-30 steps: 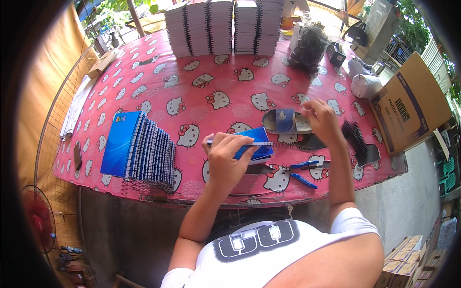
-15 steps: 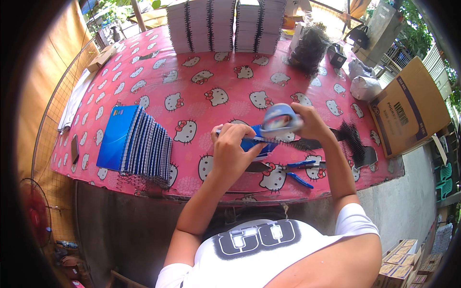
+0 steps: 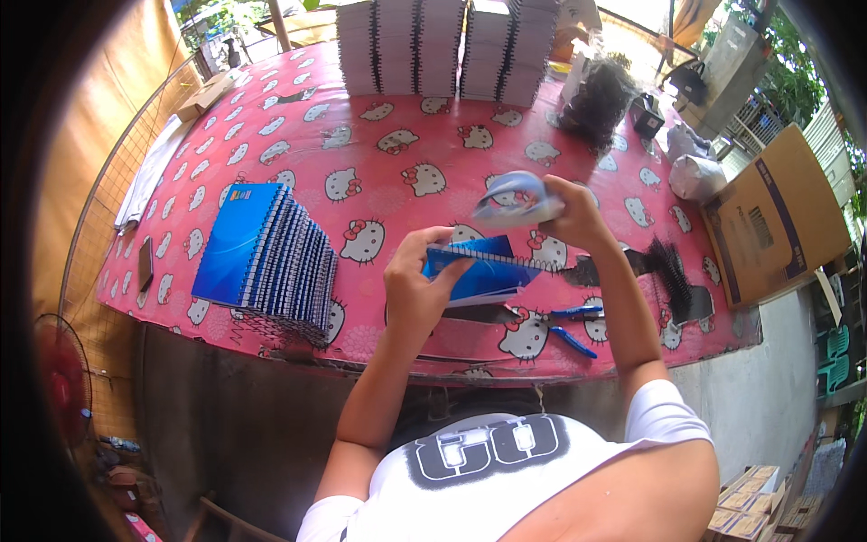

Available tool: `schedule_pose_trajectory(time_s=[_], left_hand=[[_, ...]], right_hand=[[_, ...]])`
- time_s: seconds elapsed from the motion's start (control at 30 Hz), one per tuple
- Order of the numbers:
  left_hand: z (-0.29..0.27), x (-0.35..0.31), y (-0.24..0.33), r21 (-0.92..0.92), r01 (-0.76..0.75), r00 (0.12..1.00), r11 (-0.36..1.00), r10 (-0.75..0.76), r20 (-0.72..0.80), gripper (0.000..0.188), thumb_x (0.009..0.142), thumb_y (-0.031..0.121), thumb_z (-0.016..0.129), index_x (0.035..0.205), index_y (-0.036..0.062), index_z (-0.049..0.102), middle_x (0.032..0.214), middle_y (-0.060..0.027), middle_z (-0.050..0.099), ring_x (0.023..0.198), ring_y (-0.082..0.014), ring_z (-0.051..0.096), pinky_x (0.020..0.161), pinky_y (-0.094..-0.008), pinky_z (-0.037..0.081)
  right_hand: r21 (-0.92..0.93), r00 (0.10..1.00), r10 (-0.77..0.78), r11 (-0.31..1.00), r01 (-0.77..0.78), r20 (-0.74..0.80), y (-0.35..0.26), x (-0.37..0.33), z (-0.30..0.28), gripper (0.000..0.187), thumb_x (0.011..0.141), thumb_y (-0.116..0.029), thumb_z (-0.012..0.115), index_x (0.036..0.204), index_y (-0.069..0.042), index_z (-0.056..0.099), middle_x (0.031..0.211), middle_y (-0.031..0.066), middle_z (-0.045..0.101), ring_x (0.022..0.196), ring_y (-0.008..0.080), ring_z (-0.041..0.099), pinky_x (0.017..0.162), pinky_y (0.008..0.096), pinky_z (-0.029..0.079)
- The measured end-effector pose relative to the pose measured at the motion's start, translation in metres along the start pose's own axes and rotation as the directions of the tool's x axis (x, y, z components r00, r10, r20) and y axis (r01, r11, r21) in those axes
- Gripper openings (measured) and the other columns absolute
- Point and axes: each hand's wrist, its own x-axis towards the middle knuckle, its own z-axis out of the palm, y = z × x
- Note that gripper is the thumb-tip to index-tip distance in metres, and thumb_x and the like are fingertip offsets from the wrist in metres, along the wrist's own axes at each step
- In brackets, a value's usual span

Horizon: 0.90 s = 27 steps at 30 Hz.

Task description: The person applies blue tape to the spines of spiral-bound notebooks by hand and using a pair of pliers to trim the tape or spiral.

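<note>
Over the table (image 3: 424, 214), notebook (image 3: 488, 282) in left hand (image 3: 417, 273), slipper (image 3: 519, 214) (blurry) in right (image 3: 574, 217).

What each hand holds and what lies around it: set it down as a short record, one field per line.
Left hand: grips a blue notebook
Spiral coil: along the notebook's edge, its end sticking out to the right
Right hand: holds a slipper, blurred, raised above the table
Blue-handled tool: on the table, right of the notebook
Notebook stack: blue, spiral-bound, at the left
White spiral-bound stacks: at the back
Table: pink patterned cover
Carton: brown, far right
</note>
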Motion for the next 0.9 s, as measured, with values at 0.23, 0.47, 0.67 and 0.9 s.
schedule_pose_trajectory(time_s=[0.23,0.47,0.67,0.9], left_hand=[[-0.012,-0.003,-0.012,-0.39,0.17,0.985,0.905,-0.172,0.032,0.037,0.082,-0.007,0.069,0.118,-0.0024,0.063,0.106,-0.0098,0.07,0.094,-0.0114,0.065,0.081,-0.0236,0.054],[-0.019,0.001,-0.012,-0.403,0.223,0.975,0.888,-0.195,0.11,0.03,0.079,-0.007,0.072,0.108,-0.0018,0.067,0.102,-0.0098,0.07,0.091,-0.0128,0.067,0.08,-0.0244,0.055],[-0.009,0.002,0.008,-0.247,-0.215,0.975,0.945,0.222,0.001,0.021,0.076,-0.008,0.074,0.093,0.0015,0.067,0.094,-0.011,0.07,0.087,-0.0156,0.068,0.076,-0.0246,0.056],[0.014,-0.039,-0.007,0.066,-0.471,0.873,0.88,0.454,0.178,0.021,0.072,-0.01,0.076,0.088,-0.0006,0.065,0.095,-0.014,0.069,0.087,-0.0209,0.067,0.064,-0.0258,0.057]], right_hand=[[0.086,0.999,-0.023,0.996,0.02,0.03,-0.013,0.007,0.015,0.028,0.063,0.002,0.067,0.09,-0.002,0.061,0.078,0.0045,0.064,0.068,0.011,0.058,0.061,0.0289,0.049],[-0.598,0.97,0.155,0.765,-0.239,-0.189,0.032,-0.022,0.003,0.029,0.07,-0.005,0.062,0.098,-0.006,0.057,0.088,0.0172,0.064,0.083,0.0395,0.063,0.071,0.0465,0.051],[-0.616,0.998,0.049,0.785,-0.055,-0.026,0.029,-0.106,-0.012,0.051,0.074,-0.015,0.07,0.121,-0.004,0.053,0.123,0.0201,0.052,0.116,0.0394,0.049,0.093,0.0464,0.044],[-0.399,0.98,0.081,0.917,-0.001,0.184,0.001,-0.19,0.019,0.053,0.079,-0.019,0.072,0.126,-0.005,0.054,0.13,0.018,0.048,0.122,0.0376,0.044,0.099,0.0478,0.038]])
